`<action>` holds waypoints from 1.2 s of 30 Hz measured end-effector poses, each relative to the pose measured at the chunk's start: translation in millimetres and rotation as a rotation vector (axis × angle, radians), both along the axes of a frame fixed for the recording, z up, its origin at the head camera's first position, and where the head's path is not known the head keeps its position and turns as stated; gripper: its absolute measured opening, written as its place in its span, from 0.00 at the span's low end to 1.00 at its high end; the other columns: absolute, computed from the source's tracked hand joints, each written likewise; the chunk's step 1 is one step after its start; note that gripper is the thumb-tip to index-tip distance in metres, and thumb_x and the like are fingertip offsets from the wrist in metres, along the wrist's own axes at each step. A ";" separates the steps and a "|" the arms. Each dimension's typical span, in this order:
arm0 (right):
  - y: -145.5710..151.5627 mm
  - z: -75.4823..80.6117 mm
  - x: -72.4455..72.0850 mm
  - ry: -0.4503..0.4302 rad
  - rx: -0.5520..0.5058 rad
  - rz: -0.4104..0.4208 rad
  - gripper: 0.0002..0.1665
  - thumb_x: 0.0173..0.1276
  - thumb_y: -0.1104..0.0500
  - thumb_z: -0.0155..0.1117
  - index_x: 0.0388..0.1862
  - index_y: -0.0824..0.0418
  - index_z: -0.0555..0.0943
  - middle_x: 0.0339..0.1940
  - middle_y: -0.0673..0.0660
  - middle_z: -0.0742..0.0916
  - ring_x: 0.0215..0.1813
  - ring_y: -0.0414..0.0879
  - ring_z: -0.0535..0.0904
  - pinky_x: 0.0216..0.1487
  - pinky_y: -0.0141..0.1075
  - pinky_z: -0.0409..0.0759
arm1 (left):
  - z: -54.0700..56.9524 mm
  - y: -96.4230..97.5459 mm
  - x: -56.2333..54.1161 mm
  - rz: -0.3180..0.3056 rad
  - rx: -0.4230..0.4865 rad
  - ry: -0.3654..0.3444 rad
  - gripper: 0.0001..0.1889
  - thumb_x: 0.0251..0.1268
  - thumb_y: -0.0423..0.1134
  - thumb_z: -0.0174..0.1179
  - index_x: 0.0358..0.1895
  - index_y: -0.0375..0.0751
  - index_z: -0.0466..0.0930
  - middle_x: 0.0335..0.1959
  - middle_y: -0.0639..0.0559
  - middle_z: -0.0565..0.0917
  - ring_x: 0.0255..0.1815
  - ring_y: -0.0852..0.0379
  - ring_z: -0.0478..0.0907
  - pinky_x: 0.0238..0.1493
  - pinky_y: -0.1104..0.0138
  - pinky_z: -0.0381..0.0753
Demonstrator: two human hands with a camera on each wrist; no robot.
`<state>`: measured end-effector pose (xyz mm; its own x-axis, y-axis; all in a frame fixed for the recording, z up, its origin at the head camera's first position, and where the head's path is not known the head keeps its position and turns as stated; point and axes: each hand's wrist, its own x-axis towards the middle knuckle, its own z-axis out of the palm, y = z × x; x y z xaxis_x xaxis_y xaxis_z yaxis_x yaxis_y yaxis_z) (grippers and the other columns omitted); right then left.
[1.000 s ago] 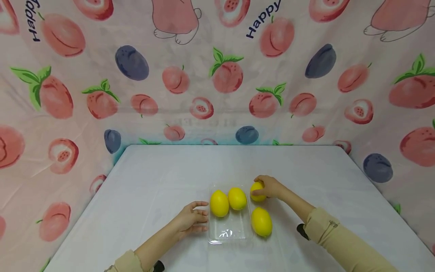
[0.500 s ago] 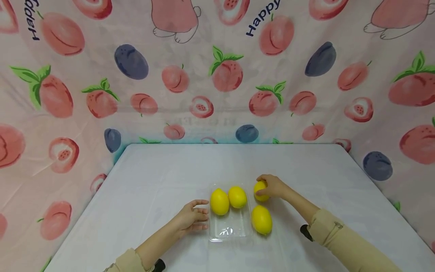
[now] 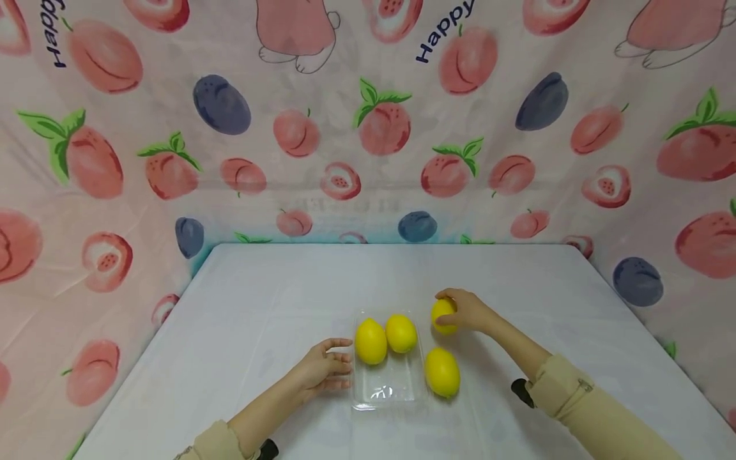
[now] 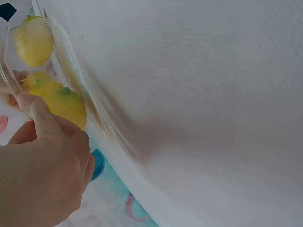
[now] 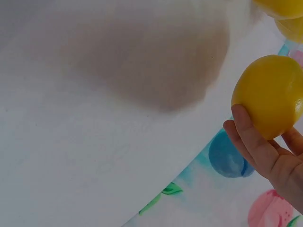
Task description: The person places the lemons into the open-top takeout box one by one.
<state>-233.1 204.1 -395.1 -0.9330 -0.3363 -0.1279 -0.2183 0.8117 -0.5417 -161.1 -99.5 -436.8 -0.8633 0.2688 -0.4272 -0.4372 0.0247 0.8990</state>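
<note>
My right hand (image 3: 468, 311) grips a yellow lemon (image 3: 443, 317), fingers and thumb on its sides. In the right wrist view this lemon (image 5: 269, 97) appears raised off the table, with a broad shadow nearby. A clear plastic container (image 3: 388, 386) holds two lemons at its far end: one on the left (image 3: 370, 342), one on the right (image 3: 401, 333). The spread fingers of my left hand (image 3: 322, 367) are at the container's left wall; in the left wrist view the hand (image 4: 52, 156) meets its edge. Another lemon (image 3: 443, 372) lies on the table just right of the container.
A white cloth covers the table (image 3: 276, 287). Behind it and along both sides hangs a fruit-print curtain (image 3: 339, 140). The table's far edge runs behind the container.
The held lemon and my right hand have moved slightly right and away from the container. My left hand, the container and the other lemons stay in place.
</note>
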 end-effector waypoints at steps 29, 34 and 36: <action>-20.4 28.0 45.2 0.085 -0.192 0.068 0.31 0.58 0.59 0.69 0.59 0.67 0.72 0.55 0.65 0.79 0.47 0.53 0.75 0.46 0.42 0.82 | 2.4 -1.1 -1.0 -0.001 0.004 0.017 0.27 0.59 0.21 0.54 0.62 0.33 0.61 0.35 0.49 0.74 0.31 0.58 0.74 0.33 0.66 0.86; -26.7 25.8 54.0 0.055 -0.236 0.088 0.31 0.59 0.59 0.68 0.60 0.66 0.72 0.57 0.65 0.78 0.49 0.53 0.74 0.49 0.43 0.83 | 0.9 -0.4 -0.8 0.002 0.016 0.013 0.27 0.59 0.21 0.54 0.62 0.33 0.61 0.36 0.50 0.73 0.31 0.59 0.74 0.33 0.67 0.86; -29.7 23.5 56.9 0.043 -0.243 0.082 0.30 0.59 0.59 0.69 0.60 0.65 0.72 0.58 0.64 0.78 0.51 0.53 0.74 0.50 0.43 0.83 | -0.1 0.1 0.2 0.000 0.018 0.011 0.26 0.59 0.21 0.54 0.62 0.33 0.61 0.36 0.50 0.73 0.31 0.59 0.74 0.34 0.67 0.86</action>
